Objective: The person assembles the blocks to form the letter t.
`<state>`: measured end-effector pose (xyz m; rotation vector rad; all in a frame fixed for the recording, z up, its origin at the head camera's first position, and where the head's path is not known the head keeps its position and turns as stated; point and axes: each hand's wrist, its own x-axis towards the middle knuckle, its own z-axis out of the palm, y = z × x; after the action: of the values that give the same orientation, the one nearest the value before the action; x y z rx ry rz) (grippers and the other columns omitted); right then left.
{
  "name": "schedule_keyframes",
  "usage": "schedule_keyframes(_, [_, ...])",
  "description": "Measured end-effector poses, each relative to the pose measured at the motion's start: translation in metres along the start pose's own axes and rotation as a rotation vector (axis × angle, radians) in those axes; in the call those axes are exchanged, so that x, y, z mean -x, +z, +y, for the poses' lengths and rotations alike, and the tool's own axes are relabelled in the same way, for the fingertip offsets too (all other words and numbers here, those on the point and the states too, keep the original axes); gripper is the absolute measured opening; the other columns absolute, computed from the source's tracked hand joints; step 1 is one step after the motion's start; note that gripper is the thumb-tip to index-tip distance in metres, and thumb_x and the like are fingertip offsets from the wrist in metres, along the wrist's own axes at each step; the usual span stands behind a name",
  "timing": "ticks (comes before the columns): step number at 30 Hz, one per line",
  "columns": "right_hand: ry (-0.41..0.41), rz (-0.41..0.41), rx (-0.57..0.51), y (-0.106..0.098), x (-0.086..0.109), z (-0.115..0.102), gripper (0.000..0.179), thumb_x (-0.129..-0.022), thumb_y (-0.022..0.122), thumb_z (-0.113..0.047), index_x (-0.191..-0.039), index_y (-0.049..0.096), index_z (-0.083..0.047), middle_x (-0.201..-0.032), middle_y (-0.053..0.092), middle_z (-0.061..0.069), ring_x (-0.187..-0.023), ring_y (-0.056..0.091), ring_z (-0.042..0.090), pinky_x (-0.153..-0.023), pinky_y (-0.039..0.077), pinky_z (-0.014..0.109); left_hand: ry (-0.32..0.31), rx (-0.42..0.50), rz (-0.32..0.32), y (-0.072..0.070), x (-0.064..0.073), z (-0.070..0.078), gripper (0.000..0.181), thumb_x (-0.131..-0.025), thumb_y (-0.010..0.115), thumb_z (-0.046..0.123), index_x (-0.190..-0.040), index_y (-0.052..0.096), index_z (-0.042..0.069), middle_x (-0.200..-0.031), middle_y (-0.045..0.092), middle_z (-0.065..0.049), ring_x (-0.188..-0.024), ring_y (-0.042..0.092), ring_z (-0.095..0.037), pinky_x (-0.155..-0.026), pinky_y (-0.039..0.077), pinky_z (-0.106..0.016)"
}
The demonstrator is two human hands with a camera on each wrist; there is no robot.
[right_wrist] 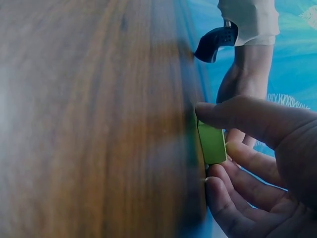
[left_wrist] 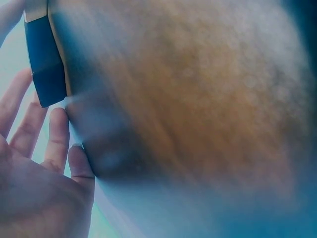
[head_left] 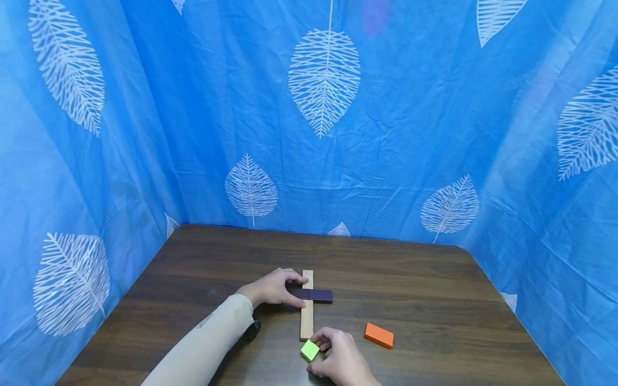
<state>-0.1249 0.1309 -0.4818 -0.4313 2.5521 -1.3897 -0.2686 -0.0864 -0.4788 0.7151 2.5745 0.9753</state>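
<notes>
My left hand (head_left: pixel 275 288) reaches over the middle of a pale wooden strip. Its thumb touches the strip (head_left: pixel 307 321) on the near side of a dark purple block (head_left: pixel 321 296), and a fingertip touches it on the far side. The purple block crosses the strip and shows a thin line across its top. In the left wrist view, loosely extended fingers lie beside the dark block (left_wrist: pixel 47 64). My right hand (head_left: pixel 340 358) pinches a small lime-green block (head_left: pixel 310 350) between thumb and fingers, close off the strip's near end. The right wrist view shows the green block (right_wrist: pixel 212 144) low over the table.
An orange rectangular block (head_left: pixel 379 335) lies right of my right hand. Beneath everything is a dark wood-grain table (head_left: pixel 415 289). A blue curtain (head_left: pixel 396 134) with white leaf prints surrounds the table's far edge and sides. A black wrist device (head_left: pixel 252 328) is at the left sleeve.
</notes>
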Motion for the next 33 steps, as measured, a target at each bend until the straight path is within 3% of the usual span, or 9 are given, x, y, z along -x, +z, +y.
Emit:
schedule_keyframes(9, [-0.019,0.073,0.019,-0.014,0.008,-0.003,0.037,-0.069,0.090,-0.012,-0.100,0.070,-0.005,-0.090,0.067,-0.001,-0.080,0.062,0.013,-0.069,0.054,0.028,0.003,0.002,-0.013,0.002,-0.001,-0.003,0.062,-0.079,0.085,0.047,-0.133,0.067,0.022,-0.131,0.060,0.003,-0.119,0.050,-0.021,-0.103,0.042,-0.048])
schedule_keyframes(14, [-0.036,0.127,0.129,-0.031,0.014,-0.002,0.051,-0.071,0.092,-0.025,-0.114,0.071,-0.006,-0.107,0.069,0.003,-0.094,0.066,0.025,-0.078,0.055,0.037,-0.005,-0.009,-0.005,0.000,0.002,0.001,0.062,-0.079,0.086,0.046,-0.133,0.067,0.021,-0.131,0.059,0.002,-0.120,0.049,-0.022,-0.103,0.042,-0.048])
schedule_keyframes(20, [-0.052,0.270,0.297,-0.045,0.019,0.000,0.066,-0.060,0.098,-0.032,-0.118,0.072,-0.013,-0.116,0.067,0.000,-0.109,0.061,0.029,-0.089,0.050,0.051,-0.010,-0.009,-0.002,0.000,0.003,0.002,0.063,-0.079,0.086,0.045,-0.134,0.067,0.020,-0.131,0.059,0.001,-0.120,0.049,-0.023,-0.104,0.042,-0.048])
schedule_keyframes(26, [0.053,0.295,0.341,-0.063,0.022,0.005,0.064,-0.060,0.099,-0.029,-0.116,0.073,-0.013,-0.116,0.067,0.004,-0.111,0.060,0.035,-0.093,0.045,0.059,-0.007,-0.004,-0.001,0.000,0.003,0.002,0.063,-0.079,0.086,0.044,-0.134,0.067,0.021,-0.133,0.059,0.001,-0.121,0.049,-0.023,-0.104,0.042,-0.048])
schedule_keyframes(33, [0.161,0.309,0.373,-0.085,0.027,0.020,0.062,-0.060,0.099,-0.025,-0.115,0.074,-0.012,-0.116,0.067,0.007,-0.110,0.059,0.036,-0.091,0.047,0.056,-0.014,-0.012,-0.001,-0.001,0.004,0.002,0.063,-0.079,0.086,0.046,-0.134,0.067,0.022,-0.133,0.058,0.001,-0.122,0.047,-0.023,-0.104,0.041,-0.049])
